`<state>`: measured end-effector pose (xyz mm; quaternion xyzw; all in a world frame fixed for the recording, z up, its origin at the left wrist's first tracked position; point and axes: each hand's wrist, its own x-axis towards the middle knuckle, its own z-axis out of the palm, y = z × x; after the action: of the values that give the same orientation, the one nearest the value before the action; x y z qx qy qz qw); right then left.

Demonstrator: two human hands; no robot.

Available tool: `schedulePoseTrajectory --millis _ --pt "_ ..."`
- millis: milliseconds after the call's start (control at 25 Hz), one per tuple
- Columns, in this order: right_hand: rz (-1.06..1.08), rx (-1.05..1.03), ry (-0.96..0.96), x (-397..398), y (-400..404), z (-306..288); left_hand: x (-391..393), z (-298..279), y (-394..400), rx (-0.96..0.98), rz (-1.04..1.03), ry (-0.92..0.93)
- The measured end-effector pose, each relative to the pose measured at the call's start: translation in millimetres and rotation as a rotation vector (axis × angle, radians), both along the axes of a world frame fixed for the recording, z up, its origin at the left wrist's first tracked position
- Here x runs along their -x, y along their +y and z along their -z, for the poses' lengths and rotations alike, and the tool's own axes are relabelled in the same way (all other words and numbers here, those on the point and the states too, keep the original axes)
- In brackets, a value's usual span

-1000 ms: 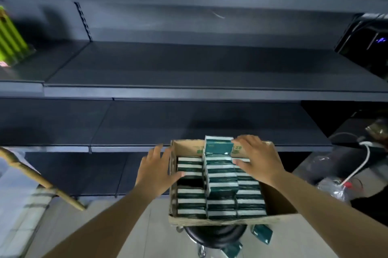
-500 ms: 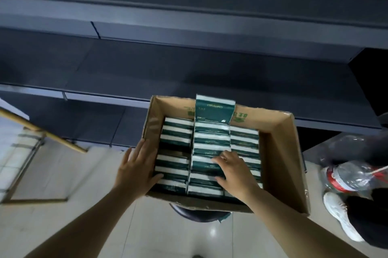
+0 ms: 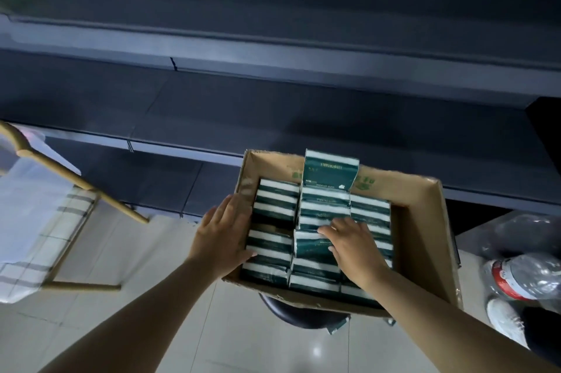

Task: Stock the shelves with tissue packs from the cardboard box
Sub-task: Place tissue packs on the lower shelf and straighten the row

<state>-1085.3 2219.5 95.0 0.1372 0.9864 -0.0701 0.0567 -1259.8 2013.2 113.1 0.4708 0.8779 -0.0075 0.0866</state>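
Note:
An open cardboard box [image 3: 425,239] sits on a dark round stool [image 3: 299,313] in front of the dark shelves [image 3: 273,105]. It holds several green-and-white tissue packs in rows. One pack [image 3: 329,170] stands upright against the far wall. My left hand [image 3: 223,233] lies flat against the box's left wall, thumb over the rim. My right hand [image 3: 353,246] is inside the box, fingers curled over a middle-row pack [image 3: 309,246] that sits slightly raised above its neighbours.
A wooden frame with white checked cloth [image 3: 45,214] stands at the left on the tiled floor. A crumpled plastic bottle [image 3: 528,277] and a person's white shoe [image 3: 505,319] lie at the right. The shelf boards near the box hold nothing.
The view tilted down toward the box. My right hand moved from the upright pack at the far wall to the middle row and closed on a pack there. My left hand stayed at the left wall.

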Motion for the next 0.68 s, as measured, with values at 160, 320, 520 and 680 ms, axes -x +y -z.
schedulePoseTrajectory --millis 160,320,520,680 --pt "-0.028 0.125 0.051 24.0 4.7 -84.2 30.1 -80.2 4.2 -0.102 0.003 0.06" --pt "0.011 0.149 0.231 63.0 -0.8 -198.7 74.9 -177.1 -0.9 -0.217 0.043 0.15" --pt "0.084 0.025 0.509 120.8 -34.8 -347.9 136.2 -305.4 -13.5 -0.369 0.123 0.39" --pt "0.124 -0.003 0.64 160.5 -76.7 -438.5 180.5 -392.3 -33.3 -0.494 0.161 0.518"
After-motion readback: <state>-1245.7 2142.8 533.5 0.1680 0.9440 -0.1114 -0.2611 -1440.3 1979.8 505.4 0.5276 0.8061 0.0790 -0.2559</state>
